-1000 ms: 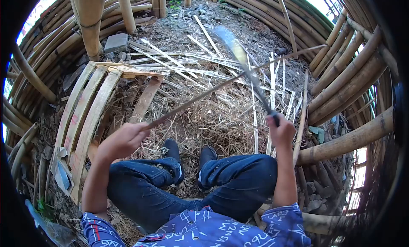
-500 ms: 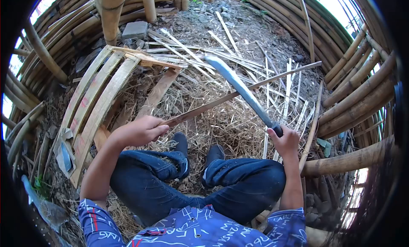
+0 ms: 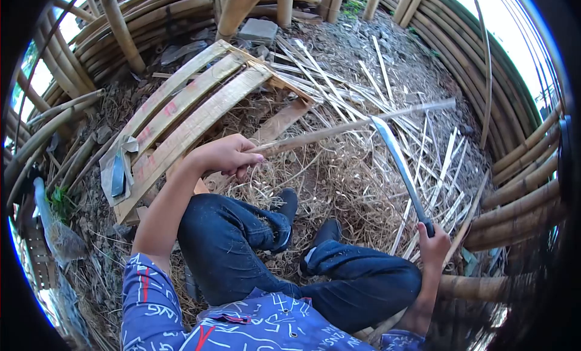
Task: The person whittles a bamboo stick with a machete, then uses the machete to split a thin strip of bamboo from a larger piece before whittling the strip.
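My left hand point(image 3: 227, 155) is closed round the near end of a long thin bamboo strip point(image 3: 327, 132), which points out to the upper right and is blurred toward its far end. In my right hand point(image 3: 434, 245) is the dark handle of a long curved blade point(image 3: 396, 160). The blade slants up and to the left, and its tip is at the strip, beyond the strip's middle. Whether tip and strip touch, I cannot tell. Thin shavings point(image 3: 345, 181) lie on the ground beneath both.
A slatted wooden pallet point(image 3: 187, 121) stands at the left, with a wrapped blade-like item point(image 3: 118, 175) on it. Split strips point(image 3: 381, 69) are scattered ahead. Bamboo poles point(image 3: 520, 212) line the right side; a grey block point(image 3: 258, 30) lies at the back.
The view has turned, so the surroundings sit farther right. The blade has moved down and right relative to the strip, its tip now by the strip instead of well above it.
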Tool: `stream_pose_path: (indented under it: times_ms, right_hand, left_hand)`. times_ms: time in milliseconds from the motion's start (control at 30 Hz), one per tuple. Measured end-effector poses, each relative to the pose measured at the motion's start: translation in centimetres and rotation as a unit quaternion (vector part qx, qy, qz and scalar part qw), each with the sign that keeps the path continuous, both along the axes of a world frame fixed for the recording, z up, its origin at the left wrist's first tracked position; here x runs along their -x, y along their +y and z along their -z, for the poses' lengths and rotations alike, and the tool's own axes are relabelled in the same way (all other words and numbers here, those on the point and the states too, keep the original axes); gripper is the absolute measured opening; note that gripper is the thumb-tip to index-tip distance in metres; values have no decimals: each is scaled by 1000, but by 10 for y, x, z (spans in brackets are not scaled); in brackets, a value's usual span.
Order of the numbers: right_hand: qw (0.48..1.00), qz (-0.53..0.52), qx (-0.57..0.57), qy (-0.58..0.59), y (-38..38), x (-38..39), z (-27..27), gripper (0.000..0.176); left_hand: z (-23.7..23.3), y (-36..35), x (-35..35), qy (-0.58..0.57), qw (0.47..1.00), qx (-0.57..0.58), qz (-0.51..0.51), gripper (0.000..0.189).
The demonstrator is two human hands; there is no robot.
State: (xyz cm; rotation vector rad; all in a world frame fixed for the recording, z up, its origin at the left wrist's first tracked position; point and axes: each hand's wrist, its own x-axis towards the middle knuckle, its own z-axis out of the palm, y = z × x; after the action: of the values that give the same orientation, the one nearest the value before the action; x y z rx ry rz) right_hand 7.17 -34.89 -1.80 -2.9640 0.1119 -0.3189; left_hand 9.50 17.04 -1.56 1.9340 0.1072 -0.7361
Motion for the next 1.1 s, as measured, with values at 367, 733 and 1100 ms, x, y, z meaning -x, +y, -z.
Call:
stream_pose_path:
  times_ms: [367, 733, 1100]
  right_hand:
    - [986, -96, -140, 8, 24, 5, -13, 67]
    - [917, -196, -333, 102, 127, 29, 8, 71]
    - [901, -240, -336, 136, 178, 45, 3, 53]
  left_hand:
    - [-8, -31, 65, 62, 909, 332, -244, 22]
    - [24, -62, 97, -10, 868, 371, -330, 20]
    - [25, -74, 109, -81, 893, 408, -173, 19]
